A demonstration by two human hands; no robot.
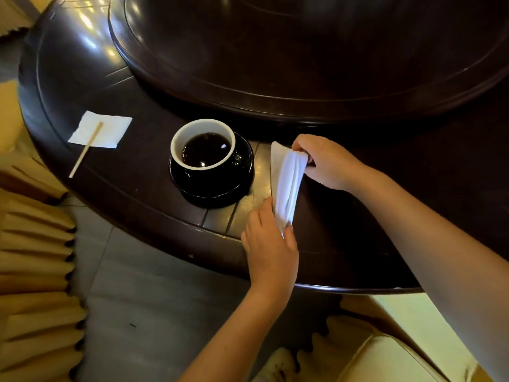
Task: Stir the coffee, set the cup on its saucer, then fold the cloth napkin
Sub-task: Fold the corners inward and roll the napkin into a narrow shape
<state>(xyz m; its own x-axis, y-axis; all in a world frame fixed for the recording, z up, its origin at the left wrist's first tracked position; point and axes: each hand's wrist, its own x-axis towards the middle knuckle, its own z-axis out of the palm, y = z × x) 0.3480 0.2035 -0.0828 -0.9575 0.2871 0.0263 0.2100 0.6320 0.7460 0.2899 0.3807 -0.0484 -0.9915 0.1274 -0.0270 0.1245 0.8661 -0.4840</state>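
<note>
right hand (322, 161) pinches cloth napkin (289, 183) far end | left hand (271, 241) grips near end | long axis far-to-near

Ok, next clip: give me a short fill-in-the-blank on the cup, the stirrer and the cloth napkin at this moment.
1. The cup of coffee stands on its black ____.
2. The wooden stirrer lies partly on a paper square, to the ____ of the cup.
3. The left hand and the right hand both hold the white cloth ____.
Missing words: saucer; left; napkin.
</note>
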